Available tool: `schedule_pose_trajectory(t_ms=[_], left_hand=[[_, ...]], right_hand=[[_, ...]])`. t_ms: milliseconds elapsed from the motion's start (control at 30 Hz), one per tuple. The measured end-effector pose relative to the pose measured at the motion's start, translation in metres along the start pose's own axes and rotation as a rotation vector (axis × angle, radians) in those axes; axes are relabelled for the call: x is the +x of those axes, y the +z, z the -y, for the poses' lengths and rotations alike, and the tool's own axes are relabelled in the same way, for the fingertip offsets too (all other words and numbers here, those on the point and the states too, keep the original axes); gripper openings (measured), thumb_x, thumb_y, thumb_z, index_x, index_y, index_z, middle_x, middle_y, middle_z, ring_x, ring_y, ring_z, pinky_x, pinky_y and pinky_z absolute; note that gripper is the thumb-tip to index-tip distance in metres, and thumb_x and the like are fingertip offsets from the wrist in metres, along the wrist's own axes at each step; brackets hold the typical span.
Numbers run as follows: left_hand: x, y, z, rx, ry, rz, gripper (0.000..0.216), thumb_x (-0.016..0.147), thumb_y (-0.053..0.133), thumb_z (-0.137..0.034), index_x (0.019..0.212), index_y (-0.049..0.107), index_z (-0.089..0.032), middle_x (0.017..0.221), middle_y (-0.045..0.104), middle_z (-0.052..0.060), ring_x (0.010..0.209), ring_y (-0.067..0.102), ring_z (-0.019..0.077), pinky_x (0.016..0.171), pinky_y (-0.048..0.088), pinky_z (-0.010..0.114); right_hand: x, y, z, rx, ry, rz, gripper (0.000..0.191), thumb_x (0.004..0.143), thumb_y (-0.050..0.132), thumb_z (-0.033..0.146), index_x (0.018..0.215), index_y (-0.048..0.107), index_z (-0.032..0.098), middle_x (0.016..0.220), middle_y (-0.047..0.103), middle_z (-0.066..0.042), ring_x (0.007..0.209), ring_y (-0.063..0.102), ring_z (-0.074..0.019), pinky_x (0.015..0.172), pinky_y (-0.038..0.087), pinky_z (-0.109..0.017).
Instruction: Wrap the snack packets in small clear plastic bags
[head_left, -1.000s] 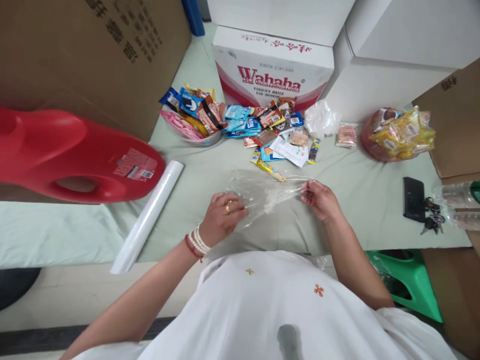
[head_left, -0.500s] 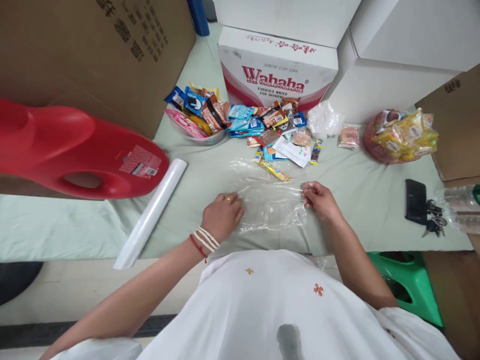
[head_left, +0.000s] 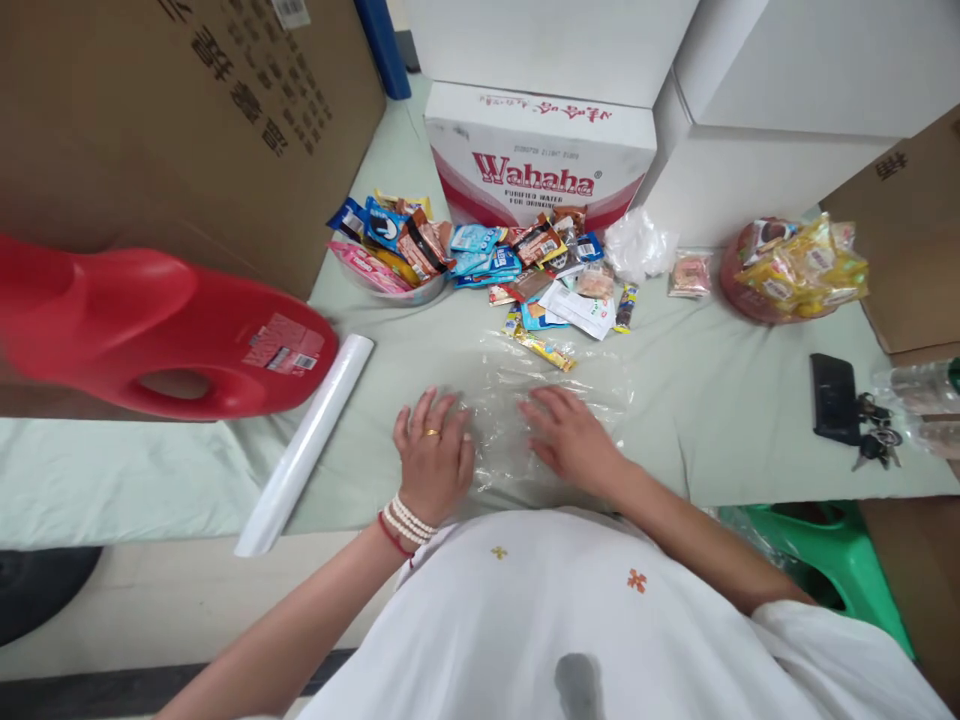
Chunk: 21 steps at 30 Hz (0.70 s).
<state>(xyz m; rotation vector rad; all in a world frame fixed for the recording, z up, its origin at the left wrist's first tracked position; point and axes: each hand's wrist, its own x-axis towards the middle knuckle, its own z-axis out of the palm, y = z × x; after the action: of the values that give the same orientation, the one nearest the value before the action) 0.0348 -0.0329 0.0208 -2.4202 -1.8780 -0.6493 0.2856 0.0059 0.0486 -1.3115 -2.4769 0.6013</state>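
A clear plastic bag [head_left: 581,375] lies flat on the pale green cloth in front of me. My left hand [head_left: 433,455], with a gold ring and bead bracelets, rests palm down with fingers spread at the bag's left edge. My right hand [head_left: 568,437] lies flat on the middle of the bag, fingers stretched out. Neither hand grips anything. Just beyond the bag lies a yellow snack stick [head_left: 546,349], and behind it a heap of small snack packets [head_left: 517,260].
A white film roll [head_left: 306,443] lies to the left beside a big red jug [head_left: 150,330]. A Wahaha box [head_left: 536,155] stands behind the snacks. At the right are a red basket of yellow packets [head_left: 795,270], a black phone [head_left: 832,397] and keys [head_left: 874,440].
Both hands let go of the bag they held stretched above the cloth; it now lies flat. My right hand moved left onto it, and both hands opened palm down.
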Motion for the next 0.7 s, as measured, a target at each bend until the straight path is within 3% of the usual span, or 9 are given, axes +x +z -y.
schedule_pose_trajectory(t_ms=[67,100,200,333,433,533,600,700], left_hand=[[0.011,-0.006,-0.010,-0.017,0.070,-0.094,0.029,0.096,0.053,-0.020,0.120,0.068,-0.022,0.135,0.070,0.013,0.148,0.046,0.0337,0.120,0.028,0.060],[0.017,-0.006,-0.014,-0.039,0.141,-0.082,0.030,0.096,0.054,-0.020,0.123,0.068,-0.023,0.135,0.070,0.012,0.147,0.048,0.0316,0.121,0.028,0.058],[0.033,0.008,-0.018,-0.099,0.289,0.128,0.040,0.101,0.049,-0.024,0.139,0.061,-0.023,0.146,0.064,0.013,0.146,0.050,0.0302,0.124,0.024,0.060],[0.033,0.032,0.002,-0.100,0.198,0.312,0.049,0.106,0.043,-0.034,0.154,0.049,-0.024,0.160,0.049,0.016,0.149,0.045,0.0344,0.124,0.010,0.072],[0.025,0.035,0.017,-0.113,0.194,0.357,0.054,0.107,0.042,-0.037,0.159,0.041,-0.024,0.166,0.039,0.016,0.153,0.040,0.0325,0.125,0.005,0.072],[0.022,0.031,0.021,-0.130,0.180,0.376,0.054,0.107,0.041,-0.038,0.159,0.041,-0.025,0.167,0.037,0.015,0.154,0.039,0.0301,0.126,0.002,0.069],[0.023,0.029,0.020,-0.142,0.167,0.377,0.053,0.107,0.041,-0.039,0.159,0.042,-0.026,0.167,0.037,0.013,0.154,0.038,0.0287,0.127,0.000,0.067],[0.024,0.030,0.019,-0.152,0.166,0.369,0.053,0.107,0.041,-0.039,0.158,0.043,-0.026,0.167,0.038,0.012,0.154,0.038,0.0276,0.128,-0.001,0.065]], right_hand=[[0.010,0.028,0.013,-0.008,-0.025,0.069,0.051,0.095,0.066,0.026,0.145,0.060,0.021,0.156,0.051,-0.017,0.147,0.040,-0.0369,0.120,0.037,-0.060],[0.012,0.039,0.015,-0.007,-0.025,0.080,0.050,0.095,0.065,0.025,0.145,0.061,0.022,0.157,0.051,-0.017,0.149,0.039,-0.0375,0.122,0.034,-0.062],[0.004,0.052,0.011,0.030,-0.027,0.079,0.043,0.097,0.062,0.024,0.140,0.066,0.024,0.155,0.054,-0.016,0.148,0.042,-0.0369,0.123,0.032,-0.065],[-0.016,0.030,-0.012,0.209,-0.039,0.103,0.040,0.099,0.058,0.021,0.138,0.067,0.023,0.153,0.056,-0.014,0.145,0.048,-0.0322,0.119,0.042,-0.059],[-0.006,-0.005,-0.033,0.353,-0.032,0.137,0.029,0.103,0.053,0.027,0.122,0.074,0.026,0.130,0.072,-0.010,0.122,0.067,-0.0279,0.103,0.056,-0.048],[0.051,-0.039,-0.051,0.257,0.048,0.030,0.031,0.105,0.048,0.032,0.111,0.078,0.026,0.107,0.077,-0.007,0.099,0.072,-0.0277,0.088,0.059,-0.043],[0.111,-0.052,-0.060,0.050,0.038,-0.066,0.032,0.105,0.046,0.030,0.114,0.077,0.022,0.112,0.075,-0.012,0.105,0.068,-0.0316,0.093,0.055,-0.047],[0.203,-0.053,-0.069,-0.268,-0.043,-0.107,0.031,0.102,0.048,0.023,0.121,0.072,0.015,0.125,0.067,-0.018,0.121,0.055,-0.0372,0.097,0.048,-0.050]])
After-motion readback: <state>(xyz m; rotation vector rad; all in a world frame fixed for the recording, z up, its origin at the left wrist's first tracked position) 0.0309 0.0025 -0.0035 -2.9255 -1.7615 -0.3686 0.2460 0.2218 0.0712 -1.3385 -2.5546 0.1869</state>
